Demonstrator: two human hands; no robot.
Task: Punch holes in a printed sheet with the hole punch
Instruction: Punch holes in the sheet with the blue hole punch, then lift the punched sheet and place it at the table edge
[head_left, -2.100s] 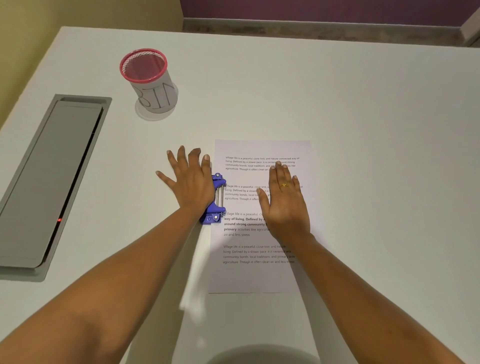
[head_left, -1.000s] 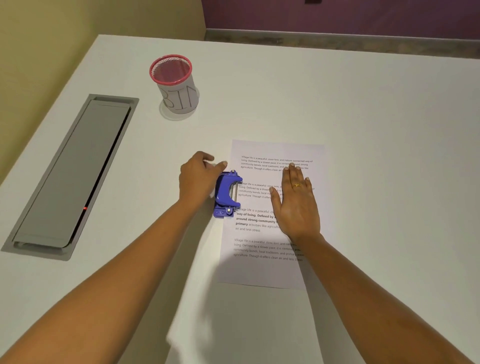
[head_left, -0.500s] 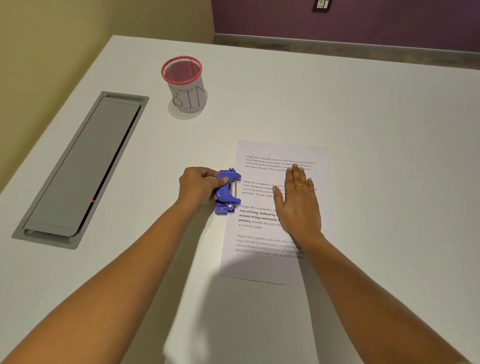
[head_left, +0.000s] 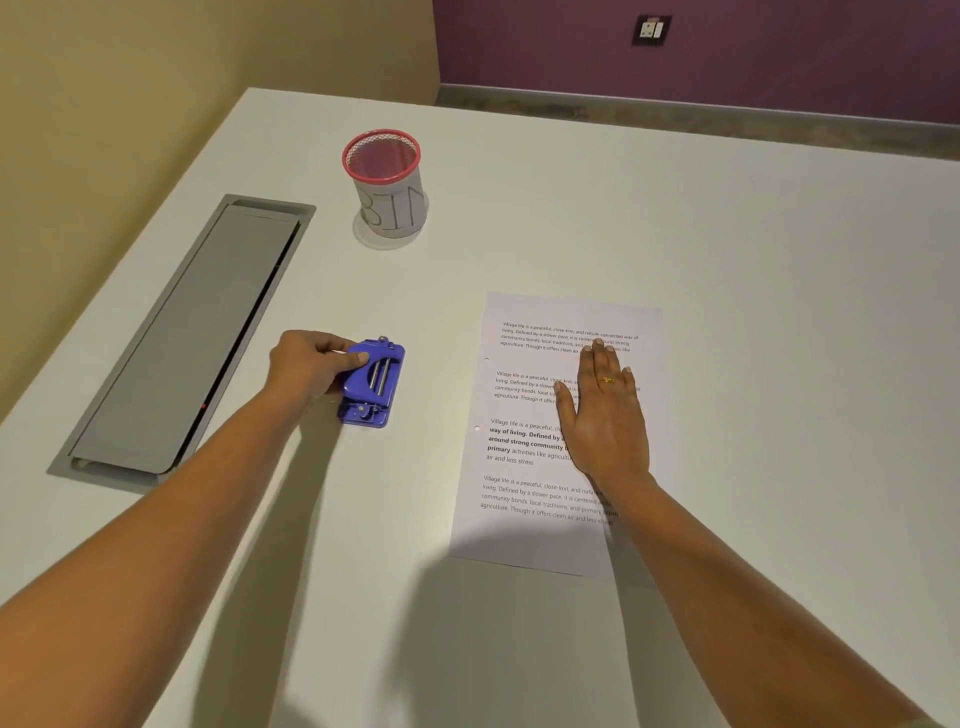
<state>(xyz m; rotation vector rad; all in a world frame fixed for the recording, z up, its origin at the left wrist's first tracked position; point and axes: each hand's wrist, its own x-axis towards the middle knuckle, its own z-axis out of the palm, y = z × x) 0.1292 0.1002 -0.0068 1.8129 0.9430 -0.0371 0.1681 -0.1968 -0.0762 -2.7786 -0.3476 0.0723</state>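
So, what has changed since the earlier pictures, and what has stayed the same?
The left hand, earlier flat on the hole punch at the left edge of the sheet, took hold of it and pulled it left, off the paper. A punched hole now shows in the left margin. The right hand stayed flat on the sheet; the red-rimmed cup did not move.

- White table (head_left: 753, 249): fills most of the frame.
- Mesh cup (head_left: 387, 192), upper centre-left: red rim, upright, pale wrap lettered "BIN"; contents cannot be made out.
- Grey hatch (head_left: 182, 343), left side: long, set flush into the tabletop, with a small red light (head_left: 203, 406) in its dark slot.
- Purple wall (head_left: 805, 57), top right: carries a switch plate (head_left: 650, 30), with a grey skirting (head_left: 675, 111) below.
- Yellow wall (head_left: 156, 78), upper left.
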